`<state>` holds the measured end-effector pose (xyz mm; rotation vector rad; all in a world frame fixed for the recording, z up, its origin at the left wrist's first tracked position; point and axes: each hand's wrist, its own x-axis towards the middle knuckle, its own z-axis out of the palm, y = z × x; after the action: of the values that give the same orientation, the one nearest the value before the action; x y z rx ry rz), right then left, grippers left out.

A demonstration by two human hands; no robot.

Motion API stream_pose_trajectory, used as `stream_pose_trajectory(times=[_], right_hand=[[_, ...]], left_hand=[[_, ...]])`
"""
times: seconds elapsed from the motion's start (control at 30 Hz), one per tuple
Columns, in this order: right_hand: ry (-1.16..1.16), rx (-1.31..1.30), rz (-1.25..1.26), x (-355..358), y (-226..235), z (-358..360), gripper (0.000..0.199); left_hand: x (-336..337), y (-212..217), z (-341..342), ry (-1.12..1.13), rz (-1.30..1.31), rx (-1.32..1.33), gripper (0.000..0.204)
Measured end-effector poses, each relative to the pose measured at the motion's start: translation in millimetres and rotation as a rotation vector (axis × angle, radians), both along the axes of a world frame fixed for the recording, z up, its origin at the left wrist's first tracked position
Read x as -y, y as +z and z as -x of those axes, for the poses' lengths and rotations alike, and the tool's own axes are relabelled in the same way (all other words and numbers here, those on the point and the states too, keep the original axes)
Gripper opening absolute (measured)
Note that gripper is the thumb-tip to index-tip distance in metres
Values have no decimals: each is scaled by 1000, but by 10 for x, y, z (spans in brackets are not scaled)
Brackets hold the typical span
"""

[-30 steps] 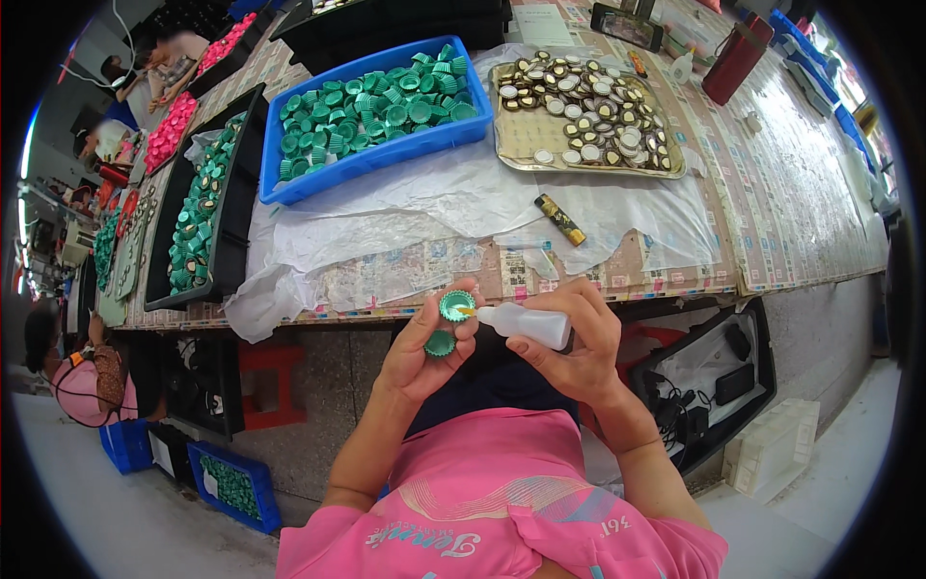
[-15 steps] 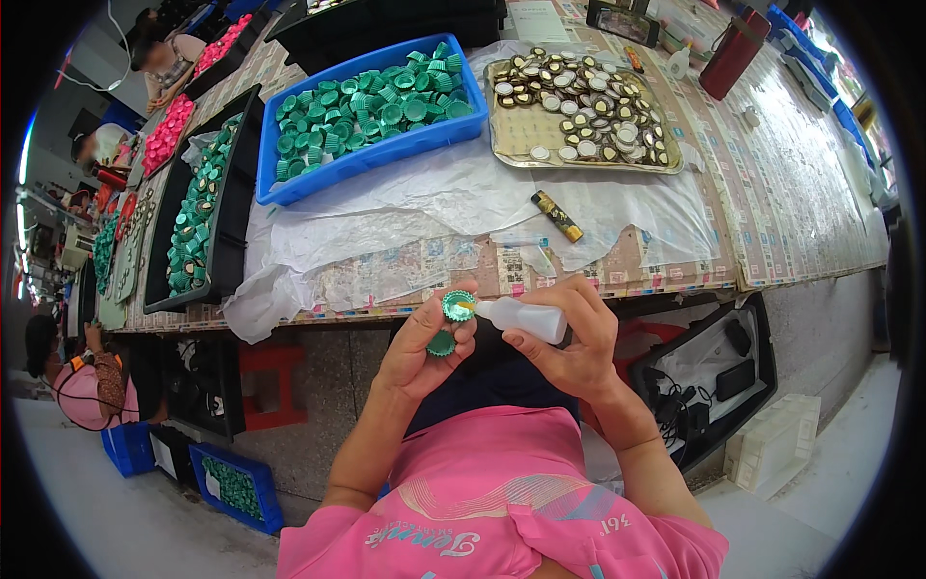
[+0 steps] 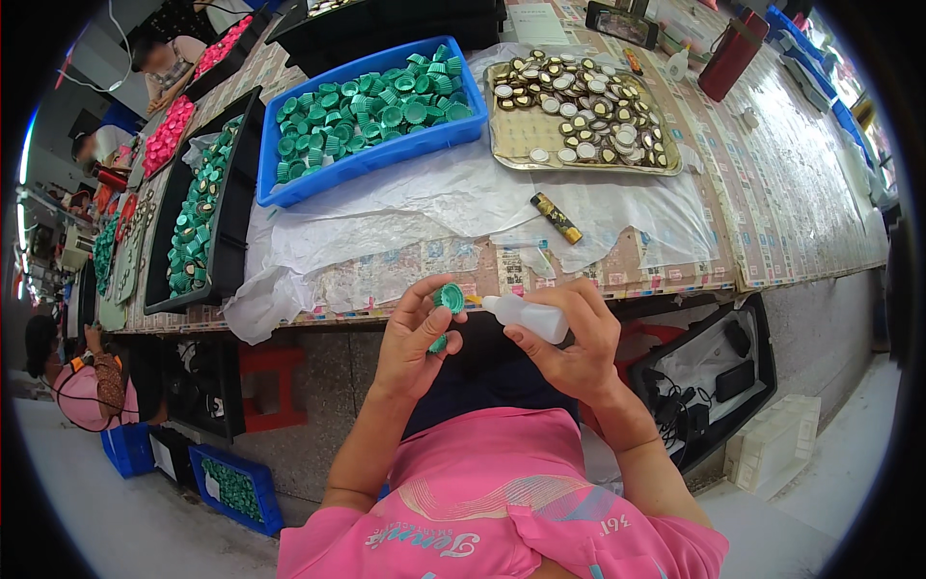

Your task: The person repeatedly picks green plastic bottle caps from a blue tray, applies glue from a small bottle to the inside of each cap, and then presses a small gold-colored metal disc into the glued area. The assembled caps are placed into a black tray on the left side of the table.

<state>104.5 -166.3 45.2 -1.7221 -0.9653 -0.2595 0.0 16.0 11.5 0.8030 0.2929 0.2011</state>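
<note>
My left hand (image 3: pixel 409 340) is closed on a small green fluted cup (image 3: pixel 449 298), pinched between thumb and fingers with its mouth turned toward me. A second green cup (image 3: pixel 439 344) sits lower in the same hand, partly hidden by the fingers. My right hand (image 3: pixel 579 343) grips a white translucent squeeze bottle (image 3: pixel 533 319), laid over with its nozzle pointing left at the cup. A short gap lies between the nozzle's yellowish tip and the cup. Both hands are just off the table's near edge.
Beyond my hands stand a blue bin (image 3: pixel 371 154) of green cups and a metal tray (image 3: pixel 526 130) of round dark-and-white discs. A black-and-gold tube (image 3: pixel 557 218) lies on white sheeting (image 3: pixel 386 217). A black crate (image 3: pixel 159 261) is at left, a red flask (image 3: pixel 733 55) far right. People sit at left.
My left hand has moved slightly left and turned, drawing the green cup away from the bottle's nozzle. The right hand with the bottle has barely moved.
</note>
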Motion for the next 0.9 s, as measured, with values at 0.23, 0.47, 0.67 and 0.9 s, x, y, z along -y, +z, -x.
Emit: stream_pose_trajectory(times=[0.23,0.47,0.67,0.9], right_hand=[[-54,-33,-35,-77,-101,-106,36],[18,-218,162,-298,-243,-286,33],[52,-135,293,-373,-289,-405,31],[83,53,318,-367,-199,-642,23]], left_hand=[[-88,31,-1,153,-378,52,39],[-159,55,-29,284,-553,114,43],[-208,75,-73,332,-772,149,39],[-246,140,-40,394,-876,152,34]])
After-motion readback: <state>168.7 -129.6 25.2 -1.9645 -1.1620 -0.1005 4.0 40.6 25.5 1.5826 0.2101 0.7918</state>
